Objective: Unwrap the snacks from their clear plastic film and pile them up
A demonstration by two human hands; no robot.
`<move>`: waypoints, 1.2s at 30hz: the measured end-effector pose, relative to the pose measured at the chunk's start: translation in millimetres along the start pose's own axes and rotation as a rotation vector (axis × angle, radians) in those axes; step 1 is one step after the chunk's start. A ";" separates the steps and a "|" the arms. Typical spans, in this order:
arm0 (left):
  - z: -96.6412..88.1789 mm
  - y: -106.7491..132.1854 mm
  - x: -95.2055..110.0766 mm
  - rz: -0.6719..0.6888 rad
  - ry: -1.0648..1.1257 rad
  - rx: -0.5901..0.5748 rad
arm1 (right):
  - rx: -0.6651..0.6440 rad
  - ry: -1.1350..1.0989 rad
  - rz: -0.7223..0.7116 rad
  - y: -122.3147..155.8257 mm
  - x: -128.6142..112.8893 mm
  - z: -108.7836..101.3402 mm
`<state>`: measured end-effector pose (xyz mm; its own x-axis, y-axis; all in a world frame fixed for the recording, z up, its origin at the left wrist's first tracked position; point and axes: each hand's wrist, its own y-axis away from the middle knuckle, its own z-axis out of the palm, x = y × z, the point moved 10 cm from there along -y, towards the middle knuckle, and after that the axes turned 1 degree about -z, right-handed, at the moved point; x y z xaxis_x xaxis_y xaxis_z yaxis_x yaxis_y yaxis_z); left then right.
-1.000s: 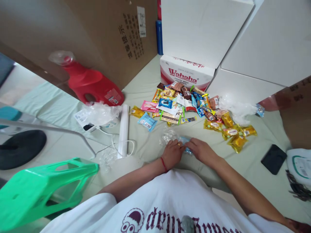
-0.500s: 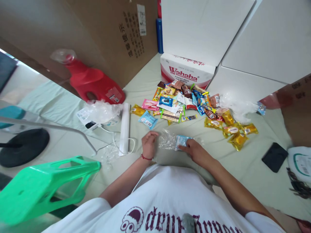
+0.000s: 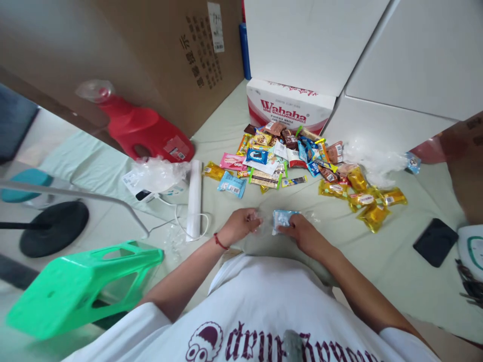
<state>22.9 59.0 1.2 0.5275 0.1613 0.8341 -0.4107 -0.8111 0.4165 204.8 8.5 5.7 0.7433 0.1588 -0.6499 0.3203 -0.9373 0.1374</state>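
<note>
My right hand (image 3: 304, 232) pinches a light blue snack packet (image 3: 281, 220) just above the cloth in front of me. To its left, my left hand (image 3: 245, 223), with a red cord at the wrist, has its fingers closed on a clear plastic bag (image 3: 266, 221). The crinkled bag reaches toward the packet; I cannot tell if the two touch. Beyond both hands lies a heap of wrapped snacks (image 3: 266, 176) in many colours. Another light blue packet (image 3: 231, 184) rests at its near left edge, and several yellow packets (image 3: 373, 216) lie at the right.
A Wahaba-style printed box (image 3: 290, 108) stands behind the heap. Left are a red jug (image 3: 147, 125), a white power strip (image 3: 194, 201) with a cord, and a green stool (image 3: 83, 286). Crumpled clear plastic (image 3: 377, 163) and a black phone-like slab (image 3: 435, 242) lie right.
My left hand has moved right, toward the packet, and closed on the clear plastic bag that lay between the hands. My right hand keeps its hold on the light blue packet.
</note>
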 end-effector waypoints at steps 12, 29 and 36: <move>85.6 -35.1 58.0 0.112 -0.172 0.096 | 0.137 -0.186 -0.334 50.1 3.6 -29.7; 83.9 -23.2 48.8 0.068 -0.659 0.355 | 0.379 -0.243 0.325 59.9 53.7 -30.3; 126.9 1.4 98.3 0.656 -0.683 0.267 | 0.418 -0.996 0.311 44.2 41.1 -2.2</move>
<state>168.4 2.3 37.9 0.6057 -0.6580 0.4473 -0.6387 -0.7374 -0.2198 250.7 -25.7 -13.3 -0.1037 -0.2434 -0.9644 -0.1584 -0.9532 0.2576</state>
